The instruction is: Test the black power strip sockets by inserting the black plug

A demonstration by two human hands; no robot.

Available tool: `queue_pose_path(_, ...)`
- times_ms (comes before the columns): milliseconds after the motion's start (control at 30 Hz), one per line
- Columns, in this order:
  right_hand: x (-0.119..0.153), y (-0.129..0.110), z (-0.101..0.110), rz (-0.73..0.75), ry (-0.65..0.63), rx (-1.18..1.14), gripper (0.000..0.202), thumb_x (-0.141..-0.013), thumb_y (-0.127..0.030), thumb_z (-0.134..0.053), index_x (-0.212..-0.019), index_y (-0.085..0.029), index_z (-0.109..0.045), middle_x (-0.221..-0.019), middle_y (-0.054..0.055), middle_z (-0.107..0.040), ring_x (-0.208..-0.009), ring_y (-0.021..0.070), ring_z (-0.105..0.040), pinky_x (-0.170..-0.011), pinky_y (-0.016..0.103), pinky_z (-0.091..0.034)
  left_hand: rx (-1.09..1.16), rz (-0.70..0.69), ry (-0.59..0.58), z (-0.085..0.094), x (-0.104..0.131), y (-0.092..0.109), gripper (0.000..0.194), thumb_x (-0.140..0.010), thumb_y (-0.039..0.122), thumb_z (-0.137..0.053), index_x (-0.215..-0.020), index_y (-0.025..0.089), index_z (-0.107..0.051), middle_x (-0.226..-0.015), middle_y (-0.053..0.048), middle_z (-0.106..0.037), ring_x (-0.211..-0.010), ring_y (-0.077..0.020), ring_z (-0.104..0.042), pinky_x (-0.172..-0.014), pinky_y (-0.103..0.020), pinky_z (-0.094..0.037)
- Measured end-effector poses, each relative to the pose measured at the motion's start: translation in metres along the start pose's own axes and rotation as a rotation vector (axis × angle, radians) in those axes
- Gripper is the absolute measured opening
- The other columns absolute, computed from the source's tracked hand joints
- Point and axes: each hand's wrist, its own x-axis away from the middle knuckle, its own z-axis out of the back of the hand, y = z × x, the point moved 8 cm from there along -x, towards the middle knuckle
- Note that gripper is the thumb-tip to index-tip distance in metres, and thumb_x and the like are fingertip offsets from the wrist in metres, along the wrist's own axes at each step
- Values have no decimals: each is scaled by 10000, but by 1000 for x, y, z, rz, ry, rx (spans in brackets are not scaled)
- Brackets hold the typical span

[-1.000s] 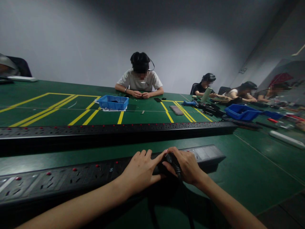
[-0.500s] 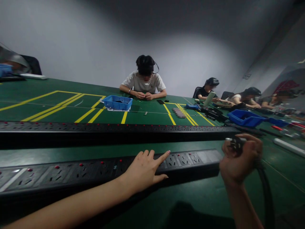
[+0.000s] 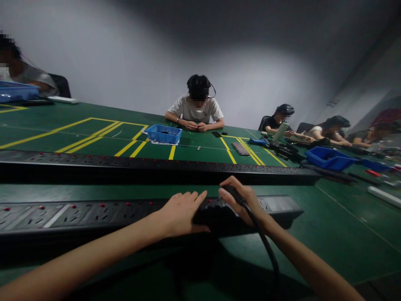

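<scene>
A long black power strip (image 3: pixel 115 212) with rows of sockets and small red lights lies across the table in front of me. My left hand (image 3: pixel 183 213) rests over it, fingers stretched forward and thumb along the near side. Just to the right, my right hand (image 3: pixel 242 198) grips a black power plug (image 3: pixel 234 193) above the strip's sockets. From the plug a thick black cable (image 3: pixel 261 238) hangs down toward me. The plug's prongs are hidden, so I cannot tell whether they touch a socket.
Behind it runs a second long power strip (image 3: pixel 156 170). Farther off on the green table (image 3: pixel 200 190) are a light-blue bin (image 3: pixel 164 134), a dark-blue bin (image 3: pixel 328 159) and loose black parts. A co-worker (image 3: pixel 196 106) sits opposite; several others sit left and right.
My right hand has swung left with the plug, from beyond the strip's right end to over its sockets. My left hand stays on the strip. The view has shifted slightly.
</scene>
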Motion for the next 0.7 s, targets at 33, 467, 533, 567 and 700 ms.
queue_pose_path(33, -1, -1, -12, 12, -91, 59, 225, -875, -426, -399, -936, -229, -491, -677, -16, -569, -607, 128, -541, -561, 226, -370, 0, 5, 7, 0, 2, -1, 786, -729, 665, -417, -1305, 140, -318, -1073, -133, -556, -922, -291, -542, -775, -395, -402)
queue_pose_path(467, -24, -9, -29, 124, -522, 78, 220, -891, -431, -402, -924, -234, -494, -754, -34, -630, -638, 122, -575, -553, 212, -361, 18, -17, 47, -2, 3, 2, 675, -785, 599, -397, -1237, 98, -412, -1029, -149, -552, -905, -290, -530, -765, -393, -393)
queue_pose_path(533, -22, -10, -30, 129, -543, 67, 220, -900, -423, -386, -937, -231, -487, -758, -32, -627, -645, 120, -572, -556, 211, -362, 20, -14, 52, -3, 4, 1, 719, -781, 606, -398, -1279, 88, -362, -1038, -150, -551, -912, -291, -526, -766, -393, -390)
queue_pose_path(567, -20, -10, -31, 125, -546, 66, 223, -903, -423, -379, -943, -230, -484, -748, -31, -621, -640, 120, -567, -554, 212, -361, 21, -12, 55, -3, 3, 1, 737, -778, 608, -400, -1294, 83, -341, -1046, -150, -549, -919, -293, -522, -769, -395, -389)
queue_pose_path(700, -17, -4, -30, 97, -518, 98, 247, -896, -451, -377, -967, -235, -476, -702, -28, -581, -595, 123, -534, -529, 216, -346, 29, -5, 62, -4, 3, 0, 742, -781, 605, -392, -1303, 81, -328, -1066, -153, -544, -933, -298, -512, -778, -401, -383)
